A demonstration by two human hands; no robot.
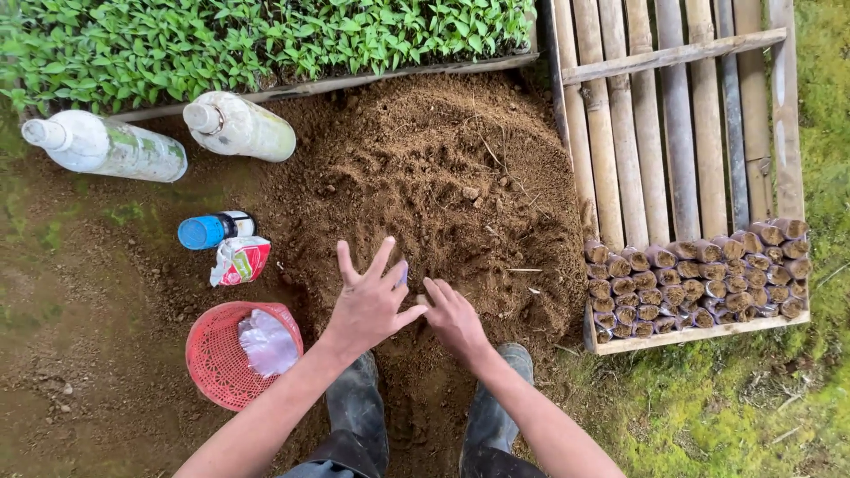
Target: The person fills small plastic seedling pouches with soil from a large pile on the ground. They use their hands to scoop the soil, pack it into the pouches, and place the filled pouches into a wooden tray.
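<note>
Approx. four rows of filled soil bags [699, 279] racked at 3 o'clock; soil pile [425, 177] w/ plenty left. Left hand [370, 301] spread, right hand [453, 317] fingers down on soil, grip unclear.

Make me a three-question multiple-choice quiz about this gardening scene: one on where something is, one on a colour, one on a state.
1. Where is the basket?
A. On the bamboo rack
B. On the ground beside the left forearm
C. Among the seedlings

2. What colour is the basket?
A. Red
B. Yellow
C. Black

3. How is the left hand?
A. Clenched
B. Gloved
C. Open, fingers spread

Answers:
1 B, it sits on bare dirt left of the forearm.
2 A, its mesh is red.
3 C, bare fingers fan out above the soil pile.
</note>
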